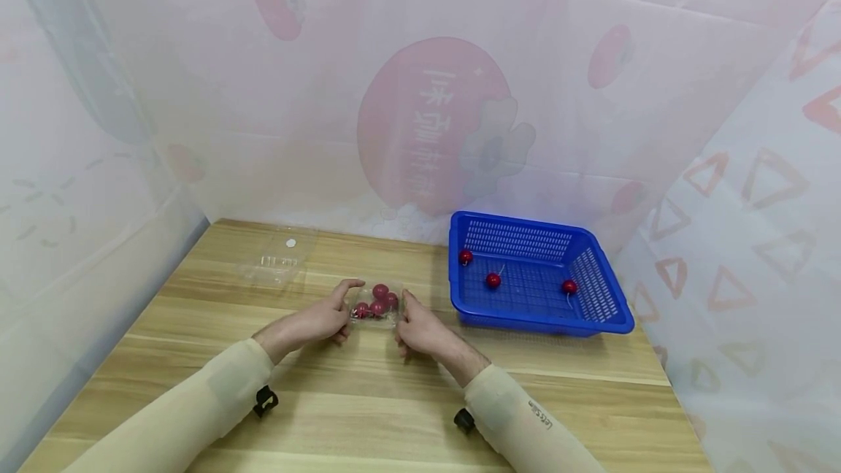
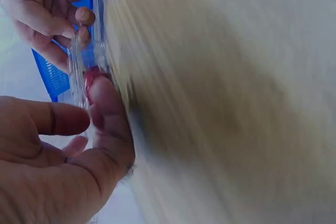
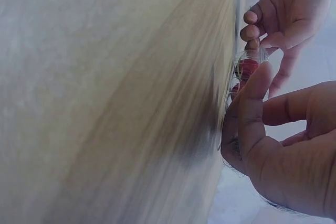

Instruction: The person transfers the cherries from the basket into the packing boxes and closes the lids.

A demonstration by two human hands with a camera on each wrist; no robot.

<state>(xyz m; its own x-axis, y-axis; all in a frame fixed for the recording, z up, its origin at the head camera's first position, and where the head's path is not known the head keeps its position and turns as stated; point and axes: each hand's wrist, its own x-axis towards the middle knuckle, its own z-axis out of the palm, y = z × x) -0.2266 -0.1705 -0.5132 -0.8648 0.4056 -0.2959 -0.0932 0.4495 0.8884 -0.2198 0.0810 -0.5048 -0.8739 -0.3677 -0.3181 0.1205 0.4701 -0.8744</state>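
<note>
A small clear plastic box (image 1: 373, 322) with several red cherries (image 1: 377, 307) inside lies on the table between the two hands. At its left end is the left hand (image 1: 327, 316), the index finger reaching along the far corner and the thumb against the near side. The right hand (image 1: 423, 327) holds the opposite end in much the same way. Close up in the left wrist view, the left thumb (image 2: 107, 100) overlaps the end of the box, hiding part of the fruit. In the right wrist view, the right thumb (image 3: 257, 85) does likewise. Whether the lid is fastened cannot be told.
To the right stands a blue plastic basket (image 1: 539, 322) with three stemmed cherries lying apart in it. More clear plastic packaging (image 1: 272, 261) with a white round sticker lies at the table's back left. Printed cloth walls (image 1: 315, 166) border the wooden table (image 1: 355, 407).
</note>
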